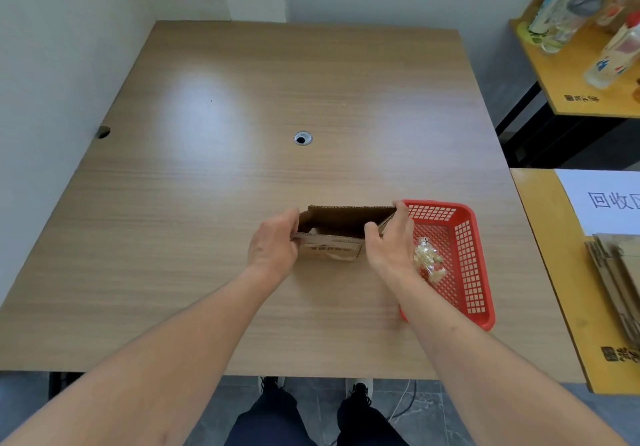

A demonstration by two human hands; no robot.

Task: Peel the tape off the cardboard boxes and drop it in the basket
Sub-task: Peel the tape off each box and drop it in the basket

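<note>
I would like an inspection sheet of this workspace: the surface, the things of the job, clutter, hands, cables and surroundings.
Surface: wooden table with a round cable hole.
Job's things: open cardboard box held between both hands; red basket beside it on the right, with crumpled tape inside.
Clutter: nothing seen on the table.
Hands: left hand grips the box's left end; right hand grips its right end.
Cables: one white cable on the floor.
Surroundings: side table with flattened cardboard and a paper sign; shelf with bottles.

White sheet (pixel 604 200) — "回收"; box print unreadable.
</note>
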